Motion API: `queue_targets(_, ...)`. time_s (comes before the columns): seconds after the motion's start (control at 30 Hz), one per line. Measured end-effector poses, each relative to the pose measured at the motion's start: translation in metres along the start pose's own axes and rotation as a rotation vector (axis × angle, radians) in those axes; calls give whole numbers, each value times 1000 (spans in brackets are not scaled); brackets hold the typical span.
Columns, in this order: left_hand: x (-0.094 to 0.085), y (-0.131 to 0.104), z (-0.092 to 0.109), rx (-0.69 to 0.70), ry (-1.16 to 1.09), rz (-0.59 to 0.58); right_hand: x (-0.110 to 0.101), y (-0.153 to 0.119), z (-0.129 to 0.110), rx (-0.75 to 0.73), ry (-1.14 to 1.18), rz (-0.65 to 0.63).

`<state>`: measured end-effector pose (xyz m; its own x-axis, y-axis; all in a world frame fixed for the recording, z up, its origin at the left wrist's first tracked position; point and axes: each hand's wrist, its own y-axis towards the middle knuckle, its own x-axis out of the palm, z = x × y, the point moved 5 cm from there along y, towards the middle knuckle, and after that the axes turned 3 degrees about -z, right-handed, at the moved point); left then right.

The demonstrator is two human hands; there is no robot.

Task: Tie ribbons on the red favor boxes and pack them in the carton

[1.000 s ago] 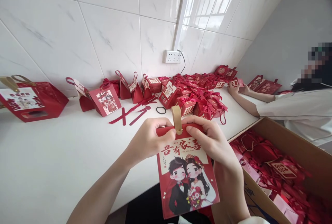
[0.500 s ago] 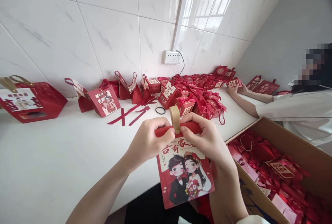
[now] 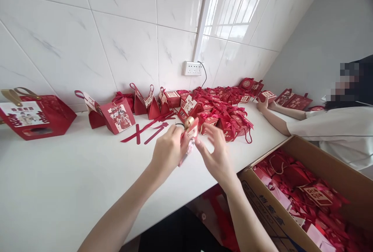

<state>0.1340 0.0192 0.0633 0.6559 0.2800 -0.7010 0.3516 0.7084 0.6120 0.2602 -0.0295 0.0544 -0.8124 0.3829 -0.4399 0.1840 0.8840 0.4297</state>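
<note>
My left hand is closed around a red gift box with a gold strap handle at its top. The box is turned nearly edge-on, so only a narrow slanted strip of its printed front shows, slightly blurred. Just to its right, my right hand has its fingers spread, the thumb close to the box's edge; whether it touches cannot be made out. Behind my hands lie dark red ribbon strips and a red box with a white printed panel.
Several red boxes with bows are heaped along the wall. A larger red box stands at the far left. An open carton at the lower right holds more boxes. Beyond it, a co-worker's hands hold a red box.
The gift box has risen away from me over the table and turned from front-facing to edge-on. My right hand has let go and spread its fingers; my left keeps hold.
</note>
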Motion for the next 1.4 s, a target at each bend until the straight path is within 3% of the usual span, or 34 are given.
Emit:
queue_targets(0.07,5,-7,11,119,157,67,15,-7,1,49,200,-166)
queue_targets(0.13,8,-16,26,232,256,113,22,-11,-1,71,328,-231)
queue_targets(0.2,8,-24,40,330,258,126,18,-8,5,106,343,-115)
queue_targets(0.3,1,-28,52,407,89,35,-1,1,22,197,266,117)
queue_targets(0.37,-10,-25,51,420,-110,-23,-14,6,28,216,214,126)
queue_targets(0.43,-27,-18,41,366,-265,31,-21,8,27,203,168,5)
queue_targets(0.5,-38,-10,25,210,-322,104,-25,5,20,171,125,-157)
queue_targets(0.53,-38,-6,16,114,-351,75,-25,3,15,150,114,-221)
queue_targets(0.63,-19,-1,1,-103,-540,-297,-24,-1,2,113,146,-305)
queue_targets(0.67,-13,-1,0,-140,-598,-409,-23,-1,0,107,158,-300)
queue_targets(0.73,-8,-1,0,-166,-646,-490,-22,-1,-3,88,151,-250)
queue_targets(0.83,-11,-1,1,-155,-604,-449,-24,1,-1,64,156,-142)
queue_targets(1.0,-10,-4,10,-93,-589,-480,-25,5,9,55,262,-53)
queue_targets(1.1,-11,-5,10,-82,-505,-366,-31,3,8,-25,179,108)
queue_targets(1.17,-19,-4,6,-97,-379,-150,-33,-5,0,-107,27,271)
queue_targets(1.2,-24,-5,4,-98,-311,-23,-29,-10,-6,-150,-53,288)
queue_targets(1.23,-28,-6,4,-93,-250,94,-22,-16,-12,-183,-127,242)
queue_targets(1.3,-34,-10,4,-89,-196,230,2,-26,-17,-215,-224,23)
queue_targets(1.33,-34,-11,5,-94,-218,235,13,-31,-17,-217,-240,-58)
queue_targets(1.4,-33,-14,8,-100,-324,168,23,-36,-13,-213,-204,-74)
